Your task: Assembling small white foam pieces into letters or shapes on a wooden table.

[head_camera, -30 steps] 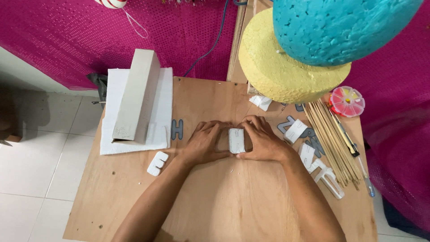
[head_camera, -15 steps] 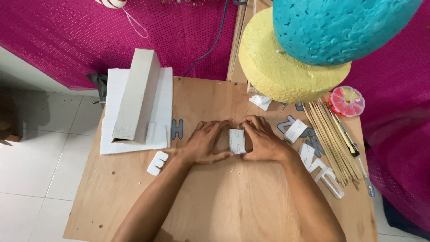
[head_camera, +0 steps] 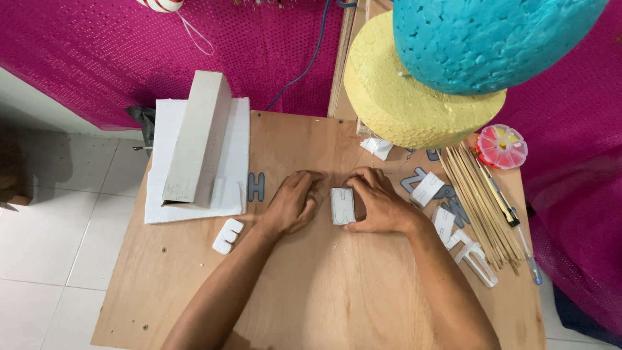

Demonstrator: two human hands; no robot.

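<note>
Head view | right hand (head_camera: 382,206) fingers clamp foam block (head_camera: 343,205) | left hand (head_camera: 293,204) fingers curled beside

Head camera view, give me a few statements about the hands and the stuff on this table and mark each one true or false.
1. The right hand touches the small white foam block. True.
2. The left hand holds the grey letter cutout. False: the cutout lies apart, left of that hand.
3. A long cardboard box lies on the white foam sheet. True.
4. The wooden sticks lie at the table's left edge. False: they lie on the right side.
5. A yellow foam disc hangs under a blue one. True.
</note>
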